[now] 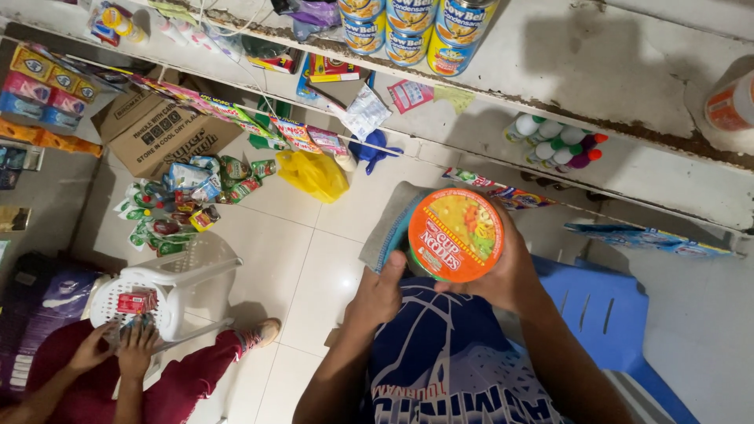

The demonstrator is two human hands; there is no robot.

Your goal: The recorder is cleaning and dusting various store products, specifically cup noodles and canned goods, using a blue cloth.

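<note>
An orange-lidded instant noodle cup point(455, 234) is in front of my chest, lid facing up at the camera. My right hand point(510, 271) wraps around its right side and holds it. My left hand point(378, 292) grips a grey and blue cloth point(390, 224) pressed against the cup's left side. I sit on a blue plastic chair point(605, 310).
White shelves point(550, 47) ahead hold cans point(412, 27) and small bottles point(554, 145). A yellow bag point(312, 174), a cardboard box point(161, 129) and loose packets point(177, 204) lie on the tiled floor. At lower left another person's hands point(118, 349) rest on a white plastic stool point(169, 286).
</note>
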